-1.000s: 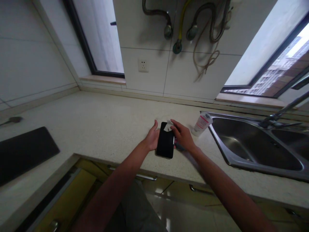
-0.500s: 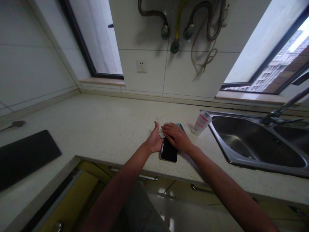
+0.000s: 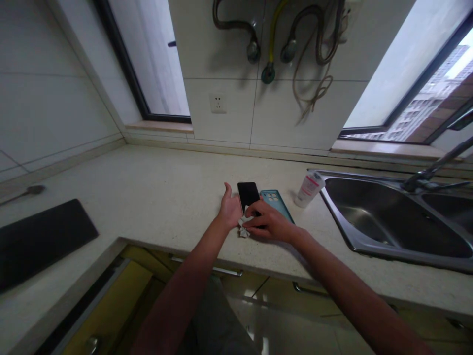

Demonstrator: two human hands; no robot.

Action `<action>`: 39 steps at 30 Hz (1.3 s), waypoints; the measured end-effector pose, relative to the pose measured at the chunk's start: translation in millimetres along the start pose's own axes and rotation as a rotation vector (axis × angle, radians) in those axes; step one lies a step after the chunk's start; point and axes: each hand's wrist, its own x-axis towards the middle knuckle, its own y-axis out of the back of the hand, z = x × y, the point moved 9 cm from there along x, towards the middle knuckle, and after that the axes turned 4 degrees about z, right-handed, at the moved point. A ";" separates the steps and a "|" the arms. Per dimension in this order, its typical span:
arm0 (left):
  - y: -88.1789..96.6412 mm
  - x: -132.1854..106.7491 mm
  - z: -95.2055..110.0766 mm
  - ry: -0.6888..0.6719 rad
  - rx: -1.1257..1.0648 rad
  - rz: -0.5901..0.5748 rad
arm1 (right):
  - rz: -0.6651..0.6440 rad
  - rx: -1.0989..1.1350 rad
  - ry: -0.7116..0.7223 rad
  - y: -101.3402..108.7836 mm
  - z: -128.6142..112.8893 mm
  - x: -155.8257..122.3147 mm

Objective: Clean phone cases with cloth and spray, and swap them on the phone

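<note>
A black smartphone [image 3: 248, 192] lies screen up between my hands; its near part is hidden. My left hand [image 3: 230, 210] is against the phone's left edge, thumb sticking up and apart. Its other fingers are out of sight, seemingly under the phone. With bent fingers, my right hand [image 3: 270, 222] pinches a crumpled white tissue [image 3: 244, 230] over the near part of the phone. A teal phone case [image 3: 278, 201] with camera cutouts rests on the counter just right of the phone, partly covered by my right hand.
A white tube with pink print [image 3: 309, 189] stands on its cap, tilted, near the steel sink [image 3: 342, 231]. The countertop [image 3: 177, 197] carries a dark board [image 3: 44, 241] at left, with a dark-headed utensil [image 3: 35, 190] behind it. A wall socket [image 3: 218, 103] is above.
My right hand has pulled back toward me with the tissue, uncovering the far part of the phone and more of the case. My left hand has shifted slightly left.
</note>
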 end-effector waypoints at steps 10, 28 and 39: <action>13.8 -3.0 18.6 -0.080 -0.107 0.115 | -0.001 0.084 -0.066 16.3 17.1 -3.3; 19.9 2.9 -2.4 0.052 0.056 0.176 | 0.435 0.210 -0.530 31.3 83.5 -23.4; 5.3 -4.4 -27.7 0.287 0.110 -0.032 | 0.644 0.261 -0.727 43.4 106.8 -38.8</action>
